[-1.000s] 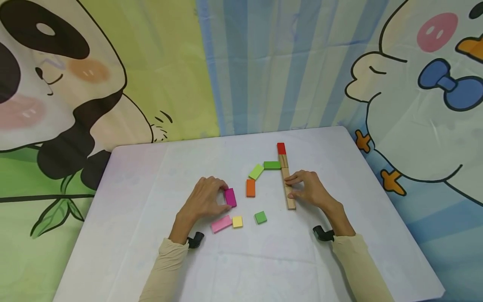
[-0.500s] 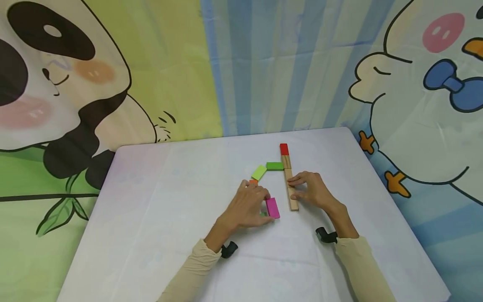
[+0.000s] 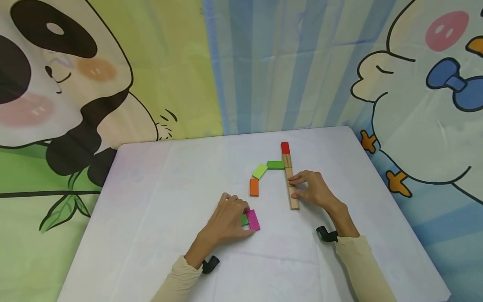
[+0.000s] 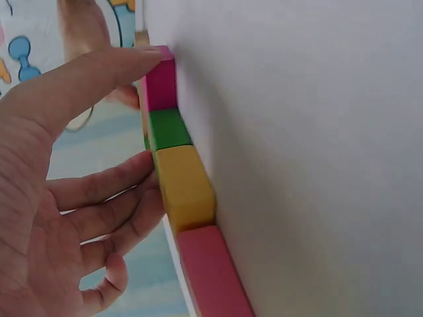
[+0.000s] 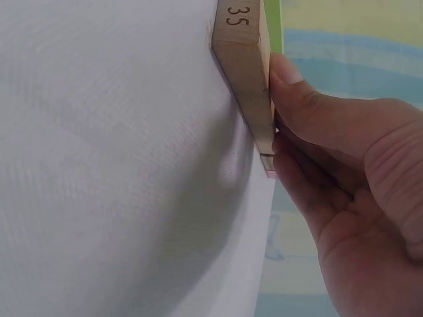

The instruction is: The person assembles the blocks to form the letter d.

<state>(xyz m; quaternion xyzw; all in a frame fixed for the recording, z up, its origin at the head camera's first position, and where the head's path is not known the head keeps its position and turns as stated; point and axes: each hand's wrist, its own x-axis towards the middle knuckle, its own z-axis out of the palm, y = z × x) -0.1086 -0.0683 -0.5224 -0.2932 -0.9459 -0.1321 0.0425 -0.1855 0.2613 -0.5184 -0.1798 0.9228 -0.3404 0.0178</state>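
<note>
My left hand (image 3: 226,218) pinches a magenta block (image 3: 253,219) between thumb and fingertips, low at the table. A green block (image 3: 244,219) is beside it, partly covered by the fingers. In the left wrist view, a yellow block (image 4: 186,188) and a pink block (image 4: 215,274) appear beyond the green one; the hand hides both from the head view. My right hand (image 3: 315,188) touches the right side of a long wooden block strip (image 3: 292,197) with thumb and fingertips. Number marks show on one wooden block (image 5: 239,39) in the right wrist view.
A red block (image 3: 285,148) tops the wooden strip. From its left side a green block (image 3: 275,165), a lime block (image 3: 260,171) and an orange block (image 3: 254,187) curve leftward and down. The white table (image 3: 170,176) meets a cartoon-printed cloth behind.
My left hand carried the magenta block right, close to the wooden strip, then back left and nearer to me, beside the green block. The right hand has kept its place on the strip.
</note>
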